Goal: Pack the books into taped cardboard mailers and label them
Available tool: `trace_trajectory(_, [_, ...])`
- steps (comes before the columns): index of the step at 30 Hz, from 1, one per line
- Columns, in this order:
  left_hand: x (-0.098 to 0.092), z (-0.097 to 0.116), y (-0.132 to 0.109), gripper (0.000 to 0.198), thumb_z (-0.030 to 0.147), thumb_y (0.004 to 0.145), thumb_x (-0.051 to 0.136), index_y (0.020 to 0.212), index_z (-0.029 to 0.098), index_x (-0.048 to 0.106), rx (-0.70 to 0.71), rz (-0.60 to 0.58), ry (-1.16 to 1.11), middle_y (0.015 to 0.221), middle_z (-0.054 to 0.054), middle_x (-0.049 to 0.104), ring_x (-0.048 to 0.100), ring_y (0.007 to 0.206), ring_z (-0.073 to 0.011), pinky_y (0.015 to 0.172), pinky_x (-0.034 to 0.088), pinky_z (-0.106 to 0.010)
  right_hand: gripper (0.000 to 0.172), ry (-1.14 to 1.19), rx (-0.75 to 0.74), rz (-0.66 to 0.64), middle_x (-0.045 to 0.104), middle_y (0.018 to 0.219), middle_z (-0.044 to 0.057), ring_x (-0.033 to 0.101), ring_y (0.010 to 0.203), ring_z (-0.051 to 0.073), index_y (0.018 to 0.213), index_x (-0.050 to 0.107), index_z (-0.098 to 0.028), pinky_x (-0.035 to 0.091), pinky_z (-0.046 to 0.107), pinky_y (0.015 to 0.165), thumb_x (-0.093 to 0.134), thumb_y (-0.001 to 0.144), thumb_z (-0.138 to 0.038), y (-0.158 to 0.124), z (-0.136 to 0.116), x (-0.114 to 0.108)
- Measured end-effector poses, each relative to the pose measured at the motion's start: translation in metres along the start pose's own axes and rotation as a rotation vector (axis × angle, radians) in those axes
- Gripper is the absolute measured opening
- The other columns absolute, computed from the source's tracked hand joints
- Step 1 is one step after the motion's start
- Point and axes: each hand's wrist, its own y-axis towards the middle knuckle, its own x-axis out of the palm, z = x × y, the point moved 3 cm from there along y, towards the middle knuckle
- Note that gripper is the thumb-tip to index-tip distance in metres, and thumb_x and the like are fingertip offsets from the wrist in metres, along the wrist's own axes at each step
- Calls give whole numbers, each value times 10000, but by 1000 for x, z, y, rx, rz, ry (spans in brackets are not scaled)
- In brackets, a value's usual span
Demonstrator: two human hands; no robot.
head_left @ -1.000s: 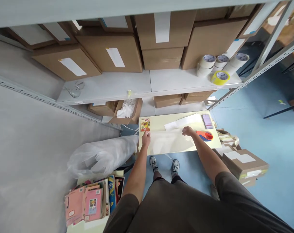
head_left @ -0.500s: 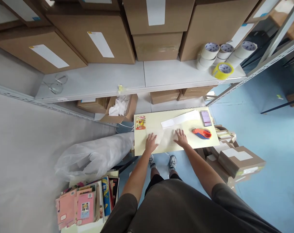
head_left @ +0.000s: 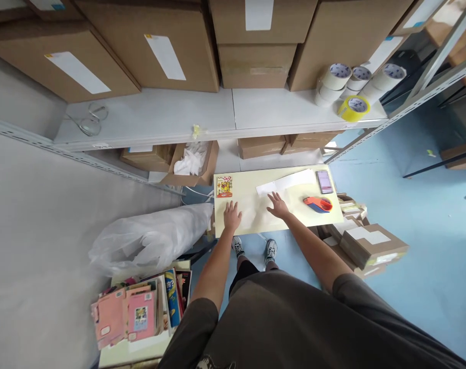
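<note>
My left hand (head_left: 231,217) lies with fingers spread on the pale yellow tabletop (head_left: 244,180), just below a small colourful booklet (head_left: 224,187). My right hand (head_left: 278,206) is also spread, its fingertips near the lower edge of a white paper strip (head_left: 294,180). Between the hands lies a thin see-through plastic sheet or bag (head_left: 255,209); its outline is faint. To the right of my right hand sits an orange and blue tape dispenser (head_left: 318,204). A phone (head_left: 325,182) rests above the dispenser near the table's right end.
A shelf (head_left: 148,115) ahead carries cardboard boxes (head_left: 256,66), several white tape rolls (head_left: 337,77) and a yellow roll (head_left: 353,108). At left are a plastic-wrapped roll (head_left: 152,236) and stacked books (head_left: 140,312). Parcels (head_left: 371,243) sit on the floor at right.
My left hand has shifted a little left and up toward the booklet. My right hand has moved slightly left and up, closer to the paper strip. The camera view has tilted slightly.
</note>
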Motion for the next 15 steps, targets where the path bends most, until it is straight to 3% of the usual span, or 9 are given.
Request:
trace_trajectory(4, [-24, -40, 30, 731, 310, 979, 578, 1669, 187, 373, -88, 80, -91, 1753, -143, 322, 205, 1650, -342, 1312, 287, -505, 759, 51, -186, -39, 225, 1792, 102, 150, 1661, 355, 1687, 343, -235, 319, 536, 1285, 623, 991, -349, 47, -71, 18])
trace_trajectory(8, [-36, -77, 74, 780, 224, 930, 615, 1655, 96, 358, -208, 102, -231, 1718, -203, 371, 312, 1611, -339, 1302, 307, -453, 708, 25, -206, -141, 198, 1796, 115, 162, 1658, 359, 1691, 334, -194, 337, 535, 1278, 545, 1025, -307, 101, -132, 59])
trace_trajectory(12, [-40, -105, 106, 655, 191, 926, 603, 1560, 72, 483, -300, 74, -365, 1522, -239, 603, 570, 1415, -337, 1174, 443, -413, 756, -55, -210, -259, 196, 1799, 106, 188, 1652, 355, 1695, 325, -215, 364, 512, 1258, 591, 990, -272, 131, -168, 98])
trace_trajectory(15, [-43, -123, 112, 460, 198, 953, 565, 1398, 115, 642, -323, 98, -410, 1308, -200, 742, 685, 1221, -319, 1060, 499, -387, 776, -109, -235, -304, 145, 1807, 103, 195, 1650, 364, 1691, 344, -208, 342, 506, 1270, 600, 958, -220, 136, -180, 113])
